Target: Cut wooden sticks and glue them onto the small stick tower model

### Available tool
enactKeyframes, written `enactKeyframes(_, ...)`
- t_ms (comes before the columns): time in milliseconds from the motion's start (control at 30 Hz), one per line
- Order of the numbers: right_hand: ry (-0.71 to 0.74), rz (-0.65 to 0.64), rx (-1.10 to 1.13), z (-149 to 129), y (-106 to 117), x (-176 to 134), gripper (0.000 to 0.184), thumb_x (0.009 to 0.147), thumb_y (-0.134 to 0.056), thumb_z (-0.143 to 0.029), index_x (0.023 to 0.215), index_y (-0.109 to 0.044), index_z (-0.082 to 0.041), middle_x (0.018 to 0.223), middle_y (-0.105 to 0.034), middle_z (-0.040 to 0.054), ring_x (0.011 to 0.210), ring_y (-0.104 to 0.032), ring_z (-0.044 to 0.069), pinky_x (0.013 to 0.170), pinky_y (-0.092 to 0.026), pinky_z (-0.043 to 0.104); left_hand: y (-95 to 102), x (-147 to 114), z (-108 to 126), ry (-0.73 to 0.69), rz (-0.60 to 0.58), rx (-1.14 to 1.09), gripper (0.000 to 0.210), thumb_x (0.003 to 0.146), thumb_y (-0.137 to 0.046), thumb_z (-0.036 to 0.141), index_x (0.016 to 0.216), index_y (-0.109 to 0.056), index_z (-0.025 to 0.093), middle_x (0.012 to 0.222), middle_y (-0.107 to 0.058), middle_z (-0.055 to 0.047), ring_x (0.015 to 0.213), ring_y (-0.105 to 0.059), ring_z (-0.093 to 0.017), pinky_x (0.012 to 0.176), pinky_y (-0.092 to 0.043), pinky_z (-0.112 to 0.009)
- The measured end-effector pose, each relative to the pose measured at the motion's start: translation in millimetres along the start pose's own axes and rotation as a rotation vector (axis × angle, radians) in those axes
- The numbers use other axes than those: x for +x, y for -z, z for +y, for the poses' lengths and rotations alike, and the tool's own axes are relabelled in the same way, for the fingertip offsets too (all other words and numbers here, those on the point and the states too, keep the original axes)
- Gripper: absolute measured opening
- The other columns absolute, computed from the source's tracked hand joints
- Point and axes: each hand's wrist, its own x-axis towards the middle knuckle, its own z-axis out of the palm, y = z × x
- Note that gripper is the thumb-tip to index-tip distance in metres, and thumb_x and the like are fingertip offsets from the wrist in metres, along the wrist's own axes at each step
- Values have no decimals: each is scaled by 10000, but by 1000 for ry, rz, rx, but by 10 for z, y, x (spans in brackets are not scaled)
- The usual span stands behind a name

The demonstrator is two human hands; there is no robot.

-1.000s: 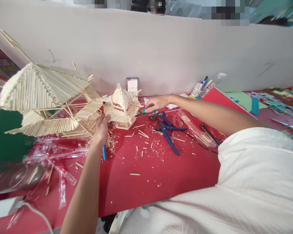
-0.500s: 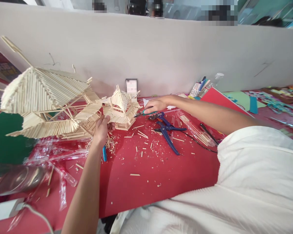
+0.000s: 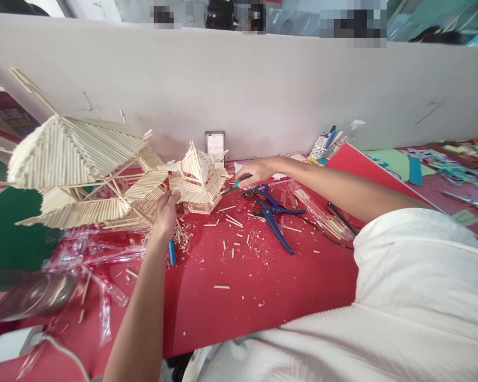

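Note:
A pavilion model built of thin wooden sticks (image 3: 87, 154) stands at the left, with a smaller stick tower (image 3: 199, 183) joined at its right end. My left hand (image 3: 166, 213) grips the model's lower edge, fingers partly hidden behind the sticks. My right hand (image 3: 255, 172) is closed around a slim tool with a teal and black handle (image 3: 235, 187). Its thin tip points left, close to the small tower; whether it touches is unclear. Blue-handled cutters (image 3: 276, 228) lie just below my right hand.
Stick offcuts (image 3: 234, 220) and crumbs litter the red table (image 3: 207, 313). Clear plastic wrappers (image 3: 99, 254) lie under the model, near a blue stick-like item (image 3: 172, 252). Bagged sticks (image 3: 321, 212), a pen cup (image 3: 321, 148) and a red board (image 3: 366, 170) are rightward. A pale partition (image 3: 263, 90) stands behind.
The tool in my right hand has turned slightly, its dark handle end now showing above the fingers. My left hand keeps its grip on the model. The view has shifted a little.

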Motion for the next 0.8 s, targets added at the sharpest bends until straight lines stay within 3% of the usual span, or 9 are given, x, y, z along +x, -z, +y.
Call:
enactKeyframes(167, 21, 28, 33, 55, -59, -14, 532, 951, -539, -671, 936, -708, -167, 894, -741, 65, 781, -637, 176, 718, -434, 300, -26, -22, 15, -10, 12, -26, 277, 763, -659, 447, 827, -496, 233, 637, -552, 35, 577, -652, -160, 489, -470, -242)
enactKeyframes(533, 46, 95, 13, 25, -78, 52, 538, 963, -514, -673, 916, -695, -169, 795, -639, 4, 712, -509, 142, 678, -373, 286, -23, -34, 22, -17, 7, -43, 290, 759, -676, 446, 847, -504, 230, 657, -548, 37, 596, -663, -158, 493, -475, -240)
enactKeyframes(800, 28, 98, 32, 9, -99, 29, 579, 960, -492, -701, 952, -689, -156, 863, -656, 26, 749, -538, 147, 706, -398, 288, -25, -36, 12, -23, 35, -39, 292, 770, -675, 431, 881, -511, 217, 688, -544, 43, 592, -653, -136, 482, -453, -220)
